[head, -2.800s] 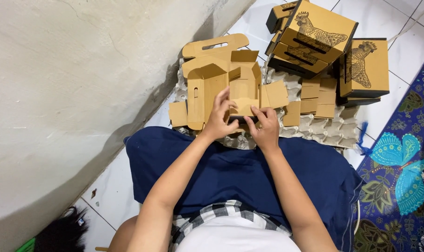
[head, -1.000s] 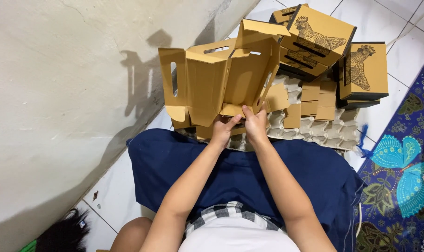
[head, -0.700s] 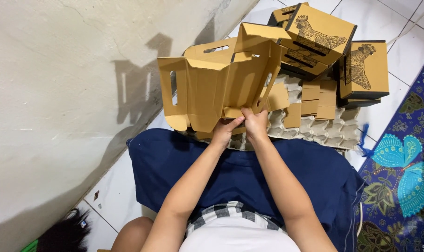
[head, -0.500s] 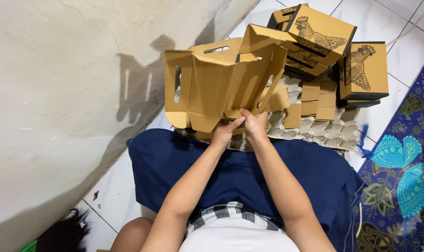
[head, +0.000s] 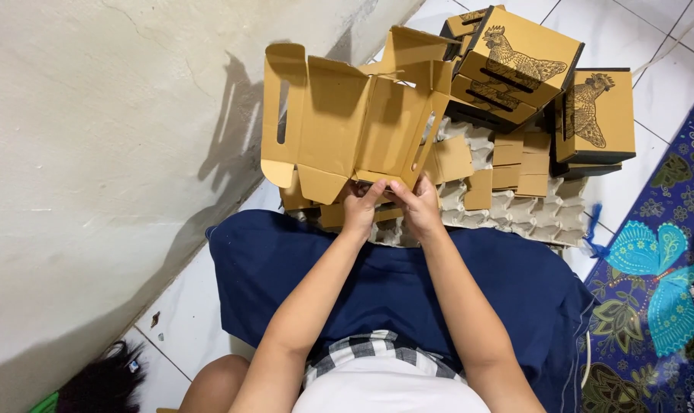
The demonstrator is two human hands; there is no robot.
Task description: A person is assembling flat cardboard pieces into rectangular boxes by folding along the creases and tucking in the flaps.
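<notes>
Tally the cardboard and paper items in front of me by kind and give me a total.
Unfolded brown cardboard carton blank, held in both hands: 1
Assembled brown boxes printed with a chicken: 2
Grey pulp egg tray: 1
Total: 4

Both bare forearms are extended toward twelve o'clock and converge, the left hand [head: 360, 208] and right hand [head: 418, 206] being held side by side, nearly touching, fingers curled and pinched shut at their tips.
</notes>
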